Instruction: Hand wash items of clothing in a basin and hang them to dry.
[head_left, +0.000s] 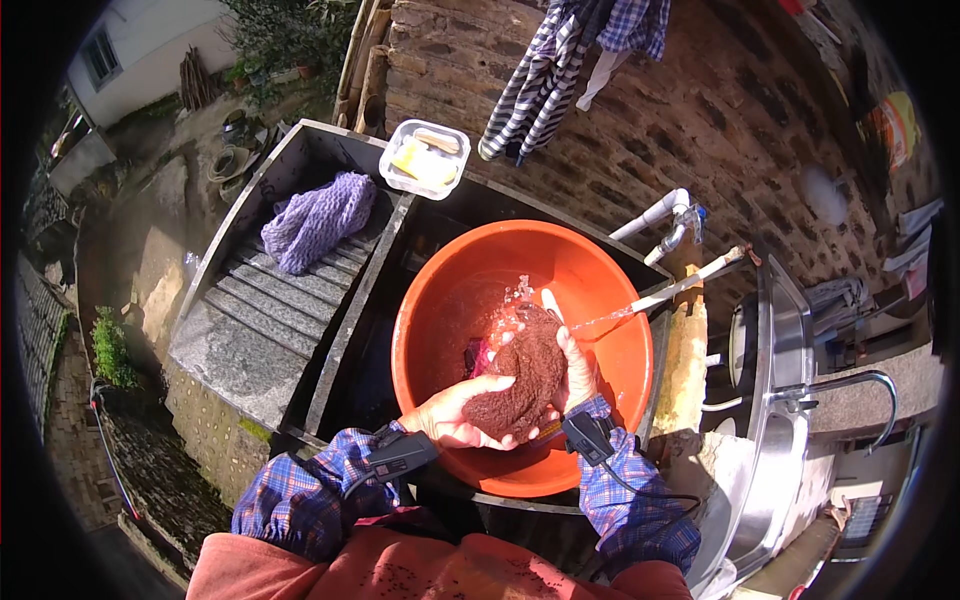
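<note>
A wet brown knitted cloth (521, 375) is bunched between my two hands over an orange plastic basin (409, 352). My left hand (457, 412) grips its lower left side, thumb on top. Around its right side, my right hand (577, 367) closes with the thumb pointing up. A thin stream of water runs from a white pipe (686, 279) towards the cloth, and drops splash beyond it. Under the cloth, a small dark magenta item (475, 357) shows in the basin; what it is I cannot tell. The basin stands in a dark stone sink (360, 375).
Left of the basin, a purple knitted cloth (319, 221) lies on a ribbed stone washboard (262, 300). A clear plastic tub (424, 159) sits on the sink's back rim. Wet-looking clothes (536, 82) hang behind. A grey tap pipe (652, 214) and a steel sink (780, 420) are at right.
</note>
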